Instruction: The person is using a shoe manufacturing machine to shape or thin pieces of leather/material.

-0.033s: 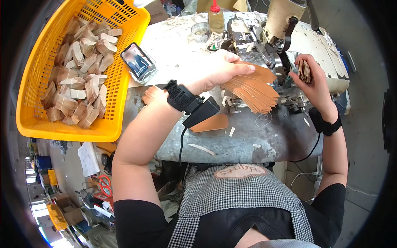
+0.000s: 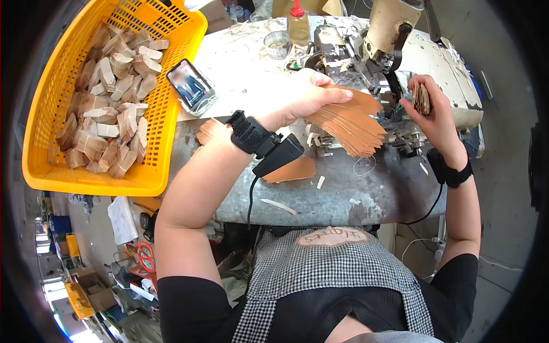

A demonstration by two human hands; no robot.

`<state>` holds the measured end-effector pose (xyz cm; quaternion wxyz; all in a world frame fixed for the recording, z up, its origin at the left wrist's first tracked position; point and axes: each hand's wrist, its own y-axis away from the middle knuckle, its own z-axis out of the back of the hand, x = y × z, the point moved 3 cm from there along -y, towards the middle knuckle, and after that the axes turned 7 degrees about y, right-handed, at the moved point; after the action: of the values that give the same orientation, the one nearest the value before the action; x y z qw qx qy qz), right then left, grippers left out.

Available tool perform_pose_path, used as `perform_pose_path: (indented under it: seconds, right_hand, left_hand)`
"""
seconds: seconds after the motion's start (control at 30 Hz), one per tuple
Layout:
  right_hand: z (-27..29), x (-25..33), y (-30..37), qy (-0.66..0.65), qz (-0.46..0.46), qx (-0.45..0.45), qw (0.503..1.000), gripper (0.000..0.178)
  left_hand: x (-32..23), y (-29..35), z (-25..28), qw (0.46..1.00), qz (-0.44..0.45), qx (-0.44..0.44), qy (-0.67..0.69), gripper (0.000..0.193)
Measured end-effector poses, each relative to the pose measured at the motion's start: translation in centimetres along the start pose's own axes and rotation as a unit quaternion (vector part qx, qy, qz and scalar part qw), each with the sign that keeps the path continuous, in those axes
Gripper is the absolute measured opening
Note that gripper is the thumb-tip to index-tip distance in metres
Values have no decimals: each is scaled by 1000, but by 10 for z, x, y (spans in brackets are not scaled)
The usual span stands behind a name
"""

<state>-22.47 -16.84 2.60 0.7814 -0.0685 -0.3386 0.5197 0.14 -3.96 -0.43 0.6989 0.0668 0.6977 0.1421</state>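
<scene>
My left hand (image 2: 306, 100) pinches a fanned stack of tan leather pieces (image 2: 350, 127) between thumb and fingers, above the metal worktop. Closed around a small bundle of cut leather pieces (image 2: 421, 99), my right hand (image 2: 437, 108) is beside the machine at the right. The bundle shows its layered edges. Between my hands stands the machine's head (image 2: 393, 34), with a dark lever on its side. A loose tan leather piece (image 2: 291, 170) lies on the worktop below my left wrist, and more pieces (image 2: 210, 131) are partly hidden behind my left forearm.
A yellow basket (image 2: 100, 184) full of small leather bundles (image 2: 111, 97) stands at the left. Near it lies a phone (image 2: 189, 86). A red-capped bottle (image 2: 298, 26) and a clear cup (image 2: 278, 44) stand at the back. Scraps lie on the worktop (image 2: 343, 200).
</scene>
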Motion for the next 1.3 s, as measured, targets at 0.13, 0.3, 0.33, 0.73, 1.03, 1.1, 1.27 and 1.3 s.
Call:
perform_pose_path:
  seconds: [0.13, 0.3, 0.33, 0.73, 1.03, 1.1, 1.27, 1.3]
  right_hand:
    - [1, -1, 1, 3, -9, 10, 1000, 35]
    - [1, -1, 0, 11, -7, 8, 1000, 34]
    - [1, -1, 0, 11, -7, 8, 1000, 34]
    - [6, -2, 2, 34, 18, -6, 999, 36]
    - [9, -3, 5, 20, 1, -15, 1000, 32]
    - [9, -3, 5, 9, 0, -19, 1000, 32]
    - [1, 4, -1, -24, 2, 31, 999, 36]
    - [-2, 9, -3, -13, 66, 28, 997, 38]
  left_hand:
    - [1, 0, -1, 1000, 8, 12, 21, 34]
    - [0, 1, -1, 999, 3, 19, 26, 35]
    - [1, 0, -1, 999, 3, 23, 27, 35]
    - [4, -2, -2, 1000, 8, 11, 6, 29]
    - [2, 4, 3, 999, 23, -17, 27, 25]
    - [5, 1, 3, 1000, 4, -19, 18, 29]
    - [4, -10, -5, 999, -5, -36, -30, 34]
    - [3, -11, -7, 998, -12, -30, -49, 34]
